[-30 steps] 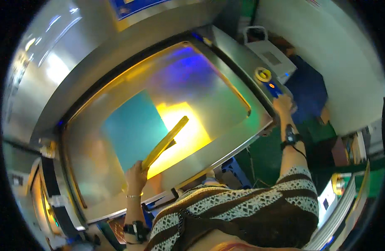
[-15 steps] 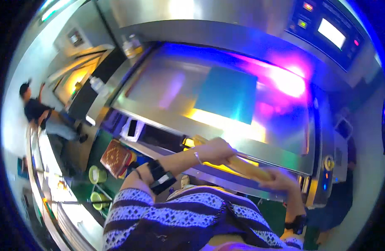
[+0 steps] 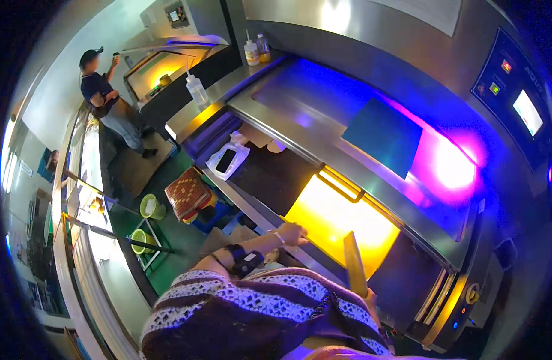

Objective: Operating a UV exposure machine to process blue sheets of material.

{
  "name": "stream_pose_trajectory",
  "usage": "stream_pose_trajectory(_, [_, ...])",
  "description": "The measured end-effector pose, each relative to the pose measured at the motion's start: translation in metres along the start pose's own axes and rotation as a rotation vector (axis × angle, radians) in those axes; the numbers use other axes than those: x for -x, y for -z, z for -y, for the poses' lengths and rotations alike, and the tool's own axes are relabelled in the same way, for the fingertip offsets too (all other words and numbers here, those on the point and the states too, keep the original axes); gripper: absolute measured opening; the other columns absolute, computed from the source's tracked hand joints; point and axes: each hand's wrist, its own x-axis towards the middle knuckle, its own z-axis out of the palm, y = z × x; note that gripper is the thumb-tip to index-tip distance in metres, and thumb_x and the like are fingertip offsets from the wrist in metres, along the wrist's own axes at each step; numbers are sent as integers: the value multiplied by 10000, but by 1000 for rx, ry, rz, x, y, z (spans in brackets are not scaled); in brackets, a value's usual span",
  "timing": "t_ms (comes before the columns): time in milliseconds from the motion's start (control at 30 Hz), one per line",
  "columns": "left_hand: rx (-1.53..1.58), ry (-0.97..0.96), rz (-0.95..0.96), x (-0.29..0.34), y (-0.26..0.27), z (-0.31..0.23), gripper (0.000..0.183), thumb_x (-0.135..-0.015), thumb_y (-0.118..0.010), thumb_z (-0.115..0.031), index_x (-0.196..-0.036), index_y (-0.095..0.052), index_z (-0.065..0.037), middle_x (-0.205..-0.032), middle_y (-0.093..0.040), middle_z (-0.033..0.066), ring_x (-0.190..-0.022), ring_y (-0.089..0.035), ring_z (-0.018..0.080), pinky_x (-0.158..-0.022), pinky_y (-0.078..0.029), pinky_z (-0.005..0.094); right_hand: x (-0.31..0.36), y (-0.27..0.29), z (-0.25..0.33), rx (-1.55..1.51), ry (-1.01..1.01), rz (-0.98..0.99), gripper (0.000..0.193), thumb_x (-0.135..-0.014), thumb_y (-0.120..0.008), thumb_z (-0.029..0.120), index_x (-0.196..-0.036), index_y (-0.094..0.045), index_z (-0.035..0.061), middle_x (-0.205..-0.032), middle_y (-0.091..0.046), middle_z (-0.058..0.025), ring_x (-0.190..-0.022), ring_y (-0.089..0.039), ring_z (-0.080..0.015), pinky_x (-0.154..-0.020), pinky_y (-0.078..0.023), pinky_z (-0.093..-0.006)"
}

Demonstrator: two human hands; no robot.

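My right hand (image 3: 370,298), mostly hidden at my waist, grips the lower end of a long, flat tan bar (image 3: 355,264) that stands tilted with its far end up. My left hand (image 3: 292,234) has its fingers curled in at the near left edge of a bright yellow sheet (image 3: 342,225). Whether it pinches that edge I cannot make out. The sheet lies in a dark lower tray (image 3: 267,171) of the metal machine. Above and behind it, a dark teal square sheet (image 3: 384,138) lies on the metal top.
A yellow-lit handle (image 3: 342,186) runs along the metal top's front edge. A white bag with a phone (image 3: 226,159) lies at the tray's left. Bottles (image 3: 196,90) stand behind. A brown patterned stool (image 3: 190,193) and green baskets (image 3: 151,207) are left; another person (image 3: 111,102) stands far left.
My left hand has let go of the tan bar and moved left to the yellow sheet's edge. The bar has swung upright in my right hand. More of the lower tray shows; the view has turned.
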Motion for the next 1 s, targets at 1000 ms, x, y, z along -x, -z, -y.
stream_pose_trajectory(1000, [1663, 585, -178, 3, 30, 92, 261, -815, -580, -298, -960, -575, -81, -809, -575, 27, -724, -567, 147, -609, -444, 276, -144, -18, 277, -121, 779, -278, 330, -697, -576, 26, -1023, -534, 16, -984, -560, -162, -957, -526, -328, -852, -427, -385])
